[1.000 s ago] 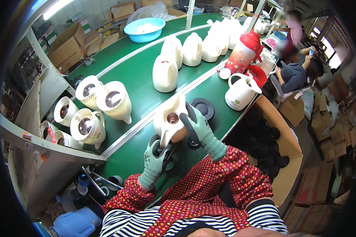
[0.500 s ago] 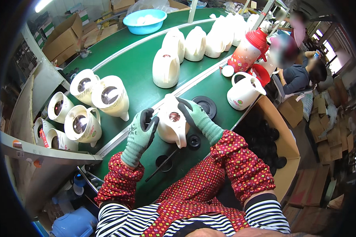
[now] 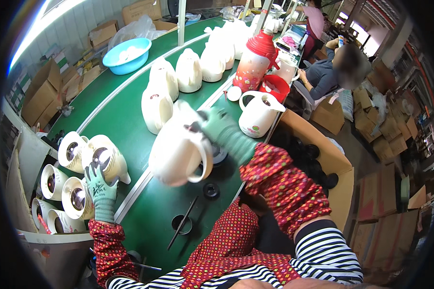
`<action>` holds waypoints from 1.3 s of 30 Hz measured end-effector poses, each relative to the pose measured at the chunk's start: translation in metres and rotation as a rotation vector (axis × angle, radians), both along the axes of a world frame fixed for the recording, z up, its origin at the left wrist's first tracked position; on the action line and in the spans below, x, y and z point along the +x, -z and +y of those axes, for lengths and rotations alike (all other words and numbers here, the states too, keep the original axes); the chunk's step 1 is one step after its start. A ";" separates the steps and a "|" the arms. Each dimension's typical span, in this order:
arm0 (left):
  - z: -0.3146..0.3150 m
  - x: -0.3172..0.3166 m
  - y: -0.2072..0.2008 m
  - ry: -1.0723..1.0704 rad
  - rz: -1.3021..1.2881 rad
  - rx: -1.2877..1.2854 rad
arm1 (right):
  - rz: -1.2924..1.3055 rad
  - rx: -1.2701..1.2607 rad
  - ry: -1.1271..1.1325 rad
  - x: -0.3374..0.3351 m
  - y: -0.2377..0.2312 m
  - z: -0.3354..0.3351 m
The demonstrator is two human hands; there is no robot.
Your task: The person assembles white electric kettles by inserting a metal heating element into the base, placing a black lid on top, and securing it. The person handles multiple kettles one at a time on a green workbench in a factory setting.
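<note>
While the right hand (image 3: 219, 124) grips a white jug (image 3: 173, 156), the left hand (image 3: 103, 190) spreads over others

As the right hand holds that jug by its upper end above the green table (image 3: 226, 105), the fingers are bent and pinching near its top, though blur hides where each fingertip rests; the jug is tilted, its handle toward the person's right, and a black disc (image 3: 220, 158) is partly hidden behind it. The left hand is open, its fingers spread and the thumb held apart, in front of a cluster of pale jugs (image 3: 110, 147) whose wide round openings face the camera; whether the fingertips touch one, I cannot tell.

Nearer the person are a black ring (image 3: 210, 190) and a black cup (image 3: 189, 228) with a dark stick (image 3: 177, 232) lying across it; beyond the held jug, a row of white jugs (image 3: 188, 72) stands on the far side of a pale rail (image 3: 134, 195); a blue basin (image 3: 112, 63) sits past them. To the right are another white jug (image 3: 256, 116) with a handle, a red-and-white flask (image 3: 252, 65), a red container (image 3: 280, 88) and a small white cap (image 3: 234, 93); below the table's right edge, a cardboard box (image 3: 342, 192) holds black round parts (image 3: 309, 166); a seated person (image 3: 318, 74) in dark clothing is farther off.
</note>
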State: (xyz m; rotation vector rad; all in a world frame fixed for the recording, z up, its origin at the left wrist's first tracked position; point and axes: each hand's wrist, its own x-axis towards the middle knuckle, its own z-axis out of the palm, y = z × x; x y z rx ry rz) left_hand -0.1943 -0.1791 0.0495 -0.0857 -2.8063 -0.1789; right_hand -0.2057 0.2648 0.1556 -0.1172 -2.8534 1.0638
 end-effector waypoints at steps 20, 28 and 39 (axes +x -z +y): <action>0.035 0.019 -0.034 0.207 0.124 -0.027 | 0.437 0.472 0.168 -0.053 0.035 0.087; 0.130 0.123 -0.138 0.789 0.072 -0.029 | -0.373 -0.505 -0.487 0.066 -0.003 -0.032; 0.099 0.152 -0.022 0.490 -0.639 1.583 | -0.432 -1.573 -0.114 0.249 0.011 0.026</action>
